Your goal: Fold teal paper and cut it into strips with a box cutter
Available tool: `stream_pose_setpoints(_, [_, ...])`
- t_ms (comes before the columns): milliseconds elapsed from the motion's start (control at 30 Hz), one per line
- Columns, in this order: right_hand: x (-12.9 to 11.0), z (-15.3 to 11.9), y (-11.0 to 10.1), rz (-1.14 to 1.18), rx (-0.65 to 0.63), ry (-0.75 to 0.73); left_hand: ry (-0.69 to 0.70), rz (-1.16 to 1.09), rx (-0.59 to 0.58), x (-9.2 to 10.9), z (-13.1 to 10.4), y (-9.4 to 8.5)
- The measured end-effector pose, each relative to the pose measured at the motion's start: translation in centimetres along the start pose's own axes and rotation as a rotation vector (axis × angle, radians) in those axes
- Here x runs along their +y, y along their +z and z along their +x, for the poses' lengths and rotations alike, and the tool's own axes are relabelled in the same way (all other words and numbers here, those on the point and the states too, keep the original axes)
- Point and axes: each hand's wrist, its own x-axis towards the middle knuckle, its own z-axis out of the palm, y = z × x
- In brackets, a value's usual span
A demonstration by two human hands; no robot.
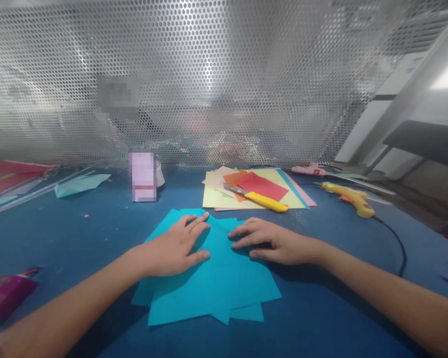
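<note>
Several overlapping sheets of bright blue paper (216,283) lie on the dark blue table in front of me, turned at different angles. My left hand (175,246) rests on the upper left of the sheets, its fingers stretched out and apart. On the right side, my right hand (272,241) touches the paper with its fingertips, fingers loosely spread. Neither hand grips anything. Just beyond the sheets, a yellow utility knife (267,201) with its blade out lies across a pile of coloured paper (216,199).
A yellow glue gun (351,196) with a black cord lies at right, a pink glue gun (309,169) behind it. A blurred-out upright pack (143,176) stands at the back left. A purple object (11,296) sits near left. Perforated metal (209,84) closes the back.
</note>
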Motion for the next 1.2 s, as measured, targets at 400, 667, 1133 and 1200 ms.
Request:
stream_pose_setpoints(400, [-0.6,-0.2,-2.0,0.155,0.254,0.085,0.033,-0.009,0.027,-0.4,-0.1,0.3])
stream_pose_setpoints(667, [-1.5,-1.2,-5.2,0.108,0.492,0.036,0.028,-0.016,0.012,-0.5,-0.1,0.3])
stream_pose_setpoints(1133, [0.7,-0.4,-0.5,-0.026,-0.045,0.010,0.024,-0.014,0.037,0.2,0.2,-0.1])
stream_pose_setpoints(1200, [0.9,-0.4,-0.5,-0.026,-0.050,0.009,0.046,-0.005,0.048,0.2,0.2,-0.1])
